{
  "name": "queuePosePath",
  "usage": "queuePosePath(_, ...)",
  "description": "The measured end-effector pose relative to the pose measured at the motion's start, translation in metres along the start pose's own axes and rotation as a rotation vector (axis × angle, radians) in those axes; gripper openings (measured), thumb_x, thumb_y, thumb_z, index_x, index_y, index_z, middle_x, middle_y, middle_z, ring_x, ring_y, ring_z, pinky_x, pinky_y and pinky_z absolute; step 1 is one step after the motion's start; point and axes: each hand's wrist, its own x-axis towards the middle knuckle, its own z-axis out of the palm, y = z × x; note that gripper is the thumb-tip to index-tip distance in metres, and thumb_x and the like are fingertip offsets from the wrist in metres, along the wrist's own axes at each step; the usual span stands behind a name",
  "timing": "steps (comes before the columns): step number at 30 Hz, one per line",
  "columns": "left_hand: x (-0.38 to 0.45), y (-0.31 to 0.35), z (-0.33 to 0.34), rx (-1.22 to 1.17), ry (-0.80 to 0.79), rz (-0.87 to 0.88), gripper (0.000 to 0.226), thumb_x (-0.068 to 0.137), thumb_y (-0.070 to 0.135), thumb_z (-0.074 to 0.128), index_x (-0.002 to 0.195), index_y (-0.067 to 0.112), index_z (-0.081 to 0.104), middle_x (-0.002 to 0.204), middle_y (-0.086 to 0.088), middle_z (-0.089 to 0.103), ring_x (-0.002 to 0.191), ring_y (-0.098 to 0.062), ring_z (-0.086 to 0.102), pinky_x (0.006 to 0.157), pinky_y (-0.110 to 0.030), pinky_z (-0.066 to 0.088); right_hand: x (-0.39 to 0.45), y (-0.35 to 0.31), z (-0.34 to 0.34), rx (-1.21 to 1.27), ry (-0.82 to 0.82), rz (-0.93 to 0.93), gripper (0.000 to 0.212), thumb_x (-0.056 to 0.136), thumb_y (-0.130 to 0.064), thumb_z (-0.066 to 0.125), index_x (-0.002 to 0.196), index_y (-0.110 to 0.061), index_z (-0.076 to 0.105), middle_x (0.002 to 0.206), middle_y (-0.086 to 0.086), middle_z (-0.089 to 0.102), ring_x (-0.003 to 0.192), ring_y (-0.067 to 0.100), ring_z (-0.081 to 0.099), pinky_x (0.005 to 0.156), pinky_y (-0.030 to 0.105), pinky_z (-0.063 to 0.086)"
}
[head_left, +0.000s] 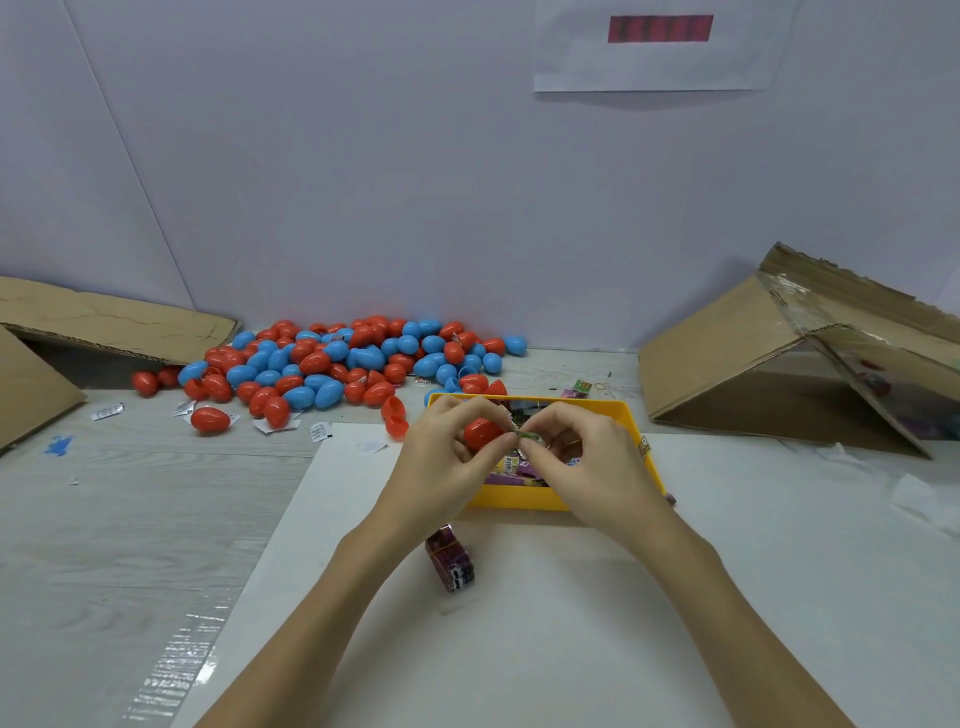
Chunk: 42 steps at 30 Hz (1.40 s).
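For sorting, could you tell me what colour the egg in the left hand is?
The egg is red; head view.

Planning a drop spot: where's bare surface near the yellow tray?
Free: white sheet right of the yellow tray, short of the cardboard box; grey tabletop left of the sheet. Crowded: egg pile behind the tray, and the tray itself.

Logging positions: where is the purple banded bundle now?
Head view, centre: purple bundle lies on the white sheet, just nearer than the yellow tray, by the left hand.
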Motion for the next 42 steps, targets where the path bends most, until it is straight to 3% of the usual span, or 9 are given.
queuePosePath(4, 0.001, 0.002, 0.0, -0.206, 0.021, -0.077, 0.006, 0.092, 0.023, 0.076, 0.093, 0.026, 0.071, 0.09, 0.008, 0.067, 0.06, -0.002, 0.055, 0.056, -0.018, 0.047, 0.003, -0.001, -0.003, 0.107, 0.029, 0.04, 0.008, 0.091, -0.022, 0.076, 0.096, -0.026, 0.072, 0.085, -0.009, 0.069, 0.081, 0.007, 0.065, 0.071, 0.019, 0.053)
queuePosePath(8, 0.0, 0.007, 0.0, -0.397, 0.012, -0.203, 0.004, 0.091, 0.028, 0.076, 0.094, 0.028, 0.073, 0.093, -0.004, 0.071, 0.078, -0.037, 0.063, 0.067, -0.045, 0.057, 0.004, -0.002, -0.005, 0.359, -0.004, 0.142, 0.008, 0.09, -0.022, 0.078, 0.097, -0.023, 0.076, 0.086, -0.01, 0.076, 0.086, 0.004, 0.072, 0.074, 0.017, 0.056)
queuePosePath(11, -0.001, 0.009, 0.002, -0.47, -0.037, -0.237, 0.008, 0.09, 0.025, 0.077, 0.096, 0.021, 0.074, 0.093, 0.002, 0.074, 0.077, -0.019, 0.071, 0.063, -0.021, 0.056, 0.004, -0.005, -0.001, 0.614, 0.055, 0.252, 0.007, 0.09, -0.021, 0.077, 0.096, -0.018, 0.079, 0.09, -0.004, 0.078, 0.091, 0.012, 0.073, 0.082, 0.029, 0.06)
queuePosePath(17, -0.003, 0.012, 0.005, -0.424, -0.213, -0.159, 0.01, 0.093, 0.022, 0.075, 0.103, 0.02, 0.076, 0.097, 0.003, 0.074, 0.08, -0.026, 0.07, 0.07, -0.024, 0.057, 0.003, -0.009, 0.004, 1.044, 0.06, 0.425, 0.007, 0.075, -0.028, 0.082, 0.081, -0.023, 0.083, 0.086, 0.001, 0.077, 0.078, 0.012, 0.073, 0.066, 0.024, 0.059)
queuePosePath(22, -0.003, 0.01, 0.002, -0.42, -0.198, -0.168, 0.019, 0.097, 0.016, 0.069, 0.114, 0.023, 0.073, 0.098, 0.011, 0.073, 0.091, -0.025, 0.072, 0.076, -0.023, 0.059, 0.005, -0.001, -0.005, 0.521, 0.227, 0.273, 0.013, 0.087, -0.031, 0.078, 0.086, -0.018, 0.08, 0.08, -0.006, 0.077, 0.077, 0.008, 0.071, 0.068, 0.02, 0.054)
queuePosePath(24, -0.002, 0.008, 0.001, -0.469, -0.119, -0.184, 0.028, 0.096, 0.008, 0.069, 0.119, 0.023, 0.067, 0.102, 0.005, 0.074, 0.093, -0.018, 0.074, 0.077, -0.023, 0.059, 0.006, 0.006, -0.01, 0.276, 0.258, 0.198, 0.015, 0.092, -0.029, 0.076, 0.089, -0.015, 0.08, 0.08, -0.004, 0.077, 0.081, 0.013, 0.073, 0.073, 0.028, 0.057)
queuePosePath(27, 0.0, 0.008, -0.002, -0.536, -0.04, -0.224, 0.036, 0.094, 0.009, 0.072, 0.124, 0.024, 0.059, 0.104, -0.003, 0.075, 0.096, -0.015, 0.075, 0.082, -0.026, 0.06, 0.007, 0.01, -0.015, 0.044, 0.248, 0.145, 0.016, 0.092, -0.029, 0.075, 0.093, -0.015, 0.081, 0.081, -0.007, 0.075, 0.078, 0.008, 0.069, 0.068, 0.017, 0.052)
queuePosePath(36, -0.001, 0.009, 0.0, -0.428, -0.11, -0.14, 0.02, 0.099, 0.015, 0.066, 0.115, 0.022, 0.075, 0.106, 0.011, 0.075, 0.1, -0.008, 0.071, 0.082, -0.017, 0.055, 0.003, 0.006, -0.009, -0.006, 0.098, 0.12, 0.019, 0.099, -0.03, 0.067, 0.096, -0.018, 0.081, 0.077, -0.005, 0.073, 0.077, 0.016, 0.069, 0.075, 0.042, 0.058)
queuePosePath(42, -0.001, 0.008, -0.001, -0.393, -0.091, -0.12, 0.028, 0.097, 0.015, 0.068, 0.123, 0.026, 0.07, 0.109, 0.01, 0.073, 0.095, -0.012, 0.072, 0.081, -0.02, 0.058, 0.002, 0.004, -0.009, -0.057, 0.037, 0.108, 0.023, 0.1, -0.034, 0.063, 0.095, -0.02, 0.08, 0.072, -0.006, 0.069, 0.074, 0.013, 0.063, 0.071, 0.035, 0.052)
